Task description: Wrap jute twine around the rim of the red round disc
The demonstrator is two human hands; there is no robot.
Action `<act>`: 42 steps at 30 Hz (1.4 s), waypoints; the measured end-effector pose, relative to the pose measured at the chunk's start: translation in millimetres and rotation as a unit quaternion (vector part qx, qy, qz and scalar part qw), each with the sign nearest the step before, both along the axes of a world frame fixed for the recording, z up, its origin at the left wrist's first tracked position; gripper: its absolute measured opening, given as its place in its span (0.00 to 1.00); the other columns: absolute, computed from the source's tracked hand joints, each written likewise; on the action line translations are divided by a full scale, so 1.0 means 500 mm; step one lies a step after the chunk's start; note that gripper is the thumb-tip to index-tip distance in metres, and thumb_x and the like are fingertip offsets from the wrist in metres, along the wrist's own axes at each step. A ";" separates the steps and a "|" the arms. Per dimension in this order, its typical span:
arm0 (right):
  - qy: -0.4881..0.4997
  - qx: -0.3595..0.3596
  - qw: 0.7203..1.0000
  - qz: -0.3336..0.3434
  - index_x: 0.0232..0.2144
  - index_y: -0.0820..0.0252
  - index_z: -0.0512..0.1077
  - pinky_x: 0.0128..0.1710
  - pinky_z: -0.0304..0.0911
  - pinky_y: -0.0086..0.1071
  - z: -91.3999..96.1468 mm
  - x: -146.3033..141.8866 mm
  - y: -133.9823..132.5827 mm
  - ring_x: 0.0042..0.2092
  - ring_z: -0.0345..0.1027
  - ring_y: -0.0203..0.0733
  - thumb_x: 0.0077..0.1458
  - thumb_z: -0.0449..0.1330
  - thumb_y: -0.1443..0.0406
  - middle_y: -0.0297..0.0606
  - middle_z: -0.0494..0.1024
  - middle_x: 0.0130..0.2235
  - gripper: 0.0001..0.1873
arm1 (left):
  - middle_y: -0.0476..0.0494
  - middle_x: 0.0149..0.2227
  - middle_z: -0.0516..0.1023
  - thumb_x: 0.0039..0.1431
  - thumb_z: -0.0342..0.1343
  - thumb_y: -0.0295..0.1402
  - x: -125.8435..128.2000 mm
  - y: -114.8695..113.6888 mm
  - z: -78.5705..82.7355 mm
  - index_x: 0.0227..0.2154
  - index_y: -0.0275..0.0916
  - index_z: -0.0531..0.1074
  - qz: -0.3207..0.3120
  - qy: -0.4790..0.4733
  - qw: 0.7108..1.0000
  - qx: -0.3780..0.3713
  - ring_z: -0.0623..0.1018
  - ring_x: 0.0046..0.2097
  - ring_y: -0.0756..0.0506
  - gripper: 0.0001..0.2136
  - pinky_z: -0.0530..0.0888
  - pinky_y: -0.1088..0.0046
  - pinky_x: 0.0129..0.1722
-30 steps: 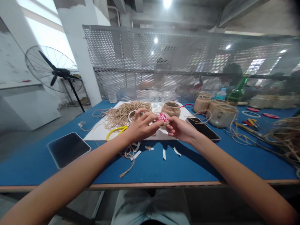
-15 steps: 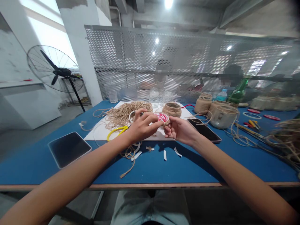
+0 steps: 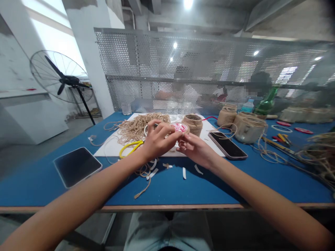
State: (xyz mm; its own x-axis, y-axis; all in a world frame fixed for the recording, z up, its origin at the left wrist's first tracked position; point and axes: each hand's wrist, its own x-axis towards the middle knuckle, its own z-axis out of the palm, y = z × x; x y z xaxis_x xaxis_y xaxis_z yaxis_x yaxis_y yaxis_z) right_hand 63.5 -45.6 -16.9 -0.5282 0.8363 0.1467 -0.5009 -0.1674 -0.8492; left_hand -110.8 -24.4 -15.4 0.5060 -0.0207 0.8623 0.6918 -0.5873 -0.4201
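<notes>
A round disc (image 3: 179, 127) with a red-and-white printed face and a brown, twine-like rim is held up between my two hands. My left hand (image 3: 159, 140) is closed on its near left side, fingers curled over it. On the right, my right hand (image 3: 195, 148) pinches the edge; its fingertips meet those of the left. Just behind stands a twine-wrapped jar (image 3: 193, 124). Left of it lies a heap of loose twine (image 3: 142, 125), with yellow-handled scissors (image 3: 129, 148) below. A white ring is partly hidden behind my left hand.
A dark tablet (image 3: 77, 166) lies left and a phone (image 3: 227, 145) right, on the blue table (image 3: 178, 195). White strips (image 3: 184, 173) lie in front. Wrapped jars (image 3: 227, 115), a green bottle (image 3: 267, 101) and tangled twine (image 3: 319, 153) occupy the right. A perforated screen (image 3: 146, 66) stands behind.
The disc has shifted slightly left and its printed face has turned and blurred. My right hand has moved left, closer to my left hand, uncovering more of the phone.
</notes>
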 end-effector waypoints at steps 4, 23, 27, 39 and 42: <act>-0.020 0.028 0.998 -0.045 0.28 0.58 0.69 0.35 0.59 0.28 0.001 -0.001 0.008 0.30 0.59 0.31 0.46 0.60 0.64 0.30 0.66 0.28 0.05 | 0.50 0.33 0.73 0.52 0.54 0.30 0.006 -0.010 0.003 0.40 0.47 0.69 -0.008 0.006 1.000 0.004 0.69 0.39 0.49 0.11 0.57 0.63 0.48; -0.052 0.027 0.990 -0.124 0.25 0.61 0.67 0.25 0.57 0.25 0.012 0.025 0.041 0.22 0.55 0.29 0.46 0.55 0.67 0.29 0.63 0.20 0.02 | 0.50 0.33 0.73 0.52 0.49 0.25 -0.005 0.006 0.006 0.38 0.43 0.65 0.021 0.028 0.998 -0.056 0.69 0.36 0.49 0.11 0.59 0.63 0.47; -0.057 0.019 0.992 -0.113 0.22 0.61 0.67 0.26 0.58 0.26 0.017 0.025 0.039 0.22 0.54 0.29 0.45 0.55 0.67 0.29 0.64 0.19 0.03 | 0.48 0.34 0.73 0.53 0.47 0.23 -0.003 0.006 0.006 0.39 0.41 0.64 0.007 0.037 0.997 -0.063 0.70 0.35 0.50 0.11 0.63 0.70 0.41; -0.014 -0.005 0.986 -0.167 0.18 0.60 0.61 0.24 0.55 0.27 0.024 0.035 0.052 0.18 0.48 0.28 0.43 0.52 0.67 0.27 0.57 0.15 0.05 | 0.45 0.28 0.74 0.58 0.43 0.40 -0.013 0.019 -0.007 0.44 0.38 0.63 0.198 0.048 0.949 -0.242 0.73 0.31 0.47 0.15 0.64 0.72 0.32; 0.011 0.013 0.981 -0.194 0.16 0.60 0.59 0.28 0.58 0.28 0.026 0.043 0.055 0.18 0.48 0.28 0.43 0.52 0.67 0.26 0.57 0.15 0.08 | 0.42 0.31 0.74 0.58 0.43 0.42 -0.017 0.026 -0.006 0.47 0.39 0.61 0.249 0.034 0.923 -0.292 0.74 0.34 0.45 0.17 0.63 0.74 0.29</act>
